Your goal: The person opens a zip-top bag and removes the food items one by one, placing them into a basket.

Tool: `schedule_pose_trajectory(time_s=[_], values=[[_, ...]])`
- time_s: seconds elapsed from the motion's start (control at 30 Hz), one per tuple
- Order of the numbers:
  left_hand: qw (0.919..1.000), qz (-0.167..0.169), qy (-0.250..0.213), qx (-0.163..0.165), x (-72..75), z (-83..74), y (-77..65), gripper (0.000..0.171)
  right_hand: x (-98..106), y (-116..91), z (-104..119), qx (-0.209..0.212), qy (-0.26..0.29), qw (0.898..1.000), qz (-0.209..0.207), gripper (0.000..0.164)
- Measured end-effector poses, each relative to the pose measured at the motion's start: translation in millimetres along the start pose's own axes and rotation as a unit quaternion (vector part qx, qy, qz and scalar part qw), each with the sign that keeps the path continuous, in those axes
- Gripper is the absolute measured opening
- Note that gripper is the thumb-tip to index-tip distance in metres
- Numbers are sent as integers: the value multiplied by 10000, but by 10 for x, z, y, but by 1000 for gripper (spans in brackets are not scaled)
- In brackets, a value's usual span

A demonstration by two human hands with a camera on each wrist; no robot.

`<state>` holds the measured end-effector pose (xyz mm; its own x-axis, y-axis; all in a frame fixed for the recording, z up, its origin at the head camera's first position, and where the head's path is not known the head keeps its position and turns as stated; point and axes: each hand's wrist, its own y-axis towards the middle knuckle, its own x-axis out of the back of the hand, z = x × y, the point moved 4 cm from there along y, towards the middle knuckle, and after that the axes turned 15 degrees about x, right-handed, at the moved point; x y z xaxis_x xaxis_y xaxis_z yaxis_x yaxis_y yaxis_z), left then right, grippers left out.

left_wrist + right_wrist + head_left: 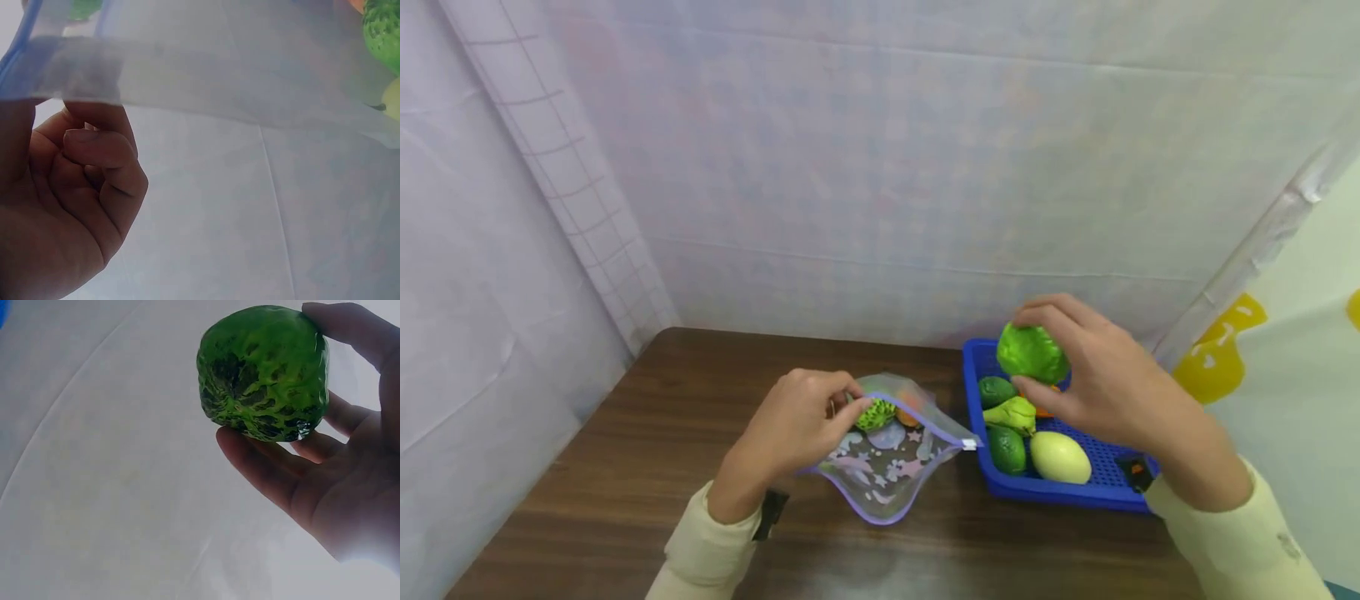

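My right hand point(1108, 379) grips a round, shiny green toy cabbage point(1032, 353) between thumb and fingers, above the back of the blue basket point(1063, 497). Dark creases mark the underside of the cabbage point(265, 375) in the right wrist view. With thumb and fingertips my left hand point(793, 421) pinches the purple-edged rim of a clear printed zip bag point(880, 492), whose mouth gapes. Inside the bag lie a bumpy green piece point(877, 414) and an orange piece point(910, 410), both seen partly through the film. A white slider point(970, 445) sits at the bag's right corner.
The basket holds dark green avocado-like pieces point(1006, 450), a light green vegetable point(1011, 414), a pale yellow oval piece point(1060, 457) and a partly hidden orange one point(1047, 404). A brown wooden table point(625, 467) bears everything. White sheeting point(887, 167) hangs behind it.
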<state>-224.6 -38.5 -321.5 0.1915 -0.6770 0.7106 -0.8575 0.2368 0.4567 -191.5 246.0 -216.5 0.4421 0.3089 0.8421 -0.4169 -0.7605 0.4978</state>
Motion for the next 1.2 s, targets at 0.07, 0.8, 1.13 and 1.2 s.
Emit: schedule_pose_trajectory(time_s=[0.07, 0.8, 1.13, 1.2], values=[[10000, 1, -11, 6, -6, -2, 0, 7, 48, -51, -199, -428, -64, 9988, 235, 56], [10000, -31, -1, -41, -10, 2, 3, 7, -536, -960, -1591, -1924, 280, 9654, 1739, 51], [10000, -4, -18, -67, -15, -19, 11, 6, -933, -1388, -1889, -2425, 733, 9423, 2189, 54], [10000, 16, -30, -57, -14, -24, 14, 6, -998, -1446, -1915, -2533, 791, 9365, 2292, 58]])
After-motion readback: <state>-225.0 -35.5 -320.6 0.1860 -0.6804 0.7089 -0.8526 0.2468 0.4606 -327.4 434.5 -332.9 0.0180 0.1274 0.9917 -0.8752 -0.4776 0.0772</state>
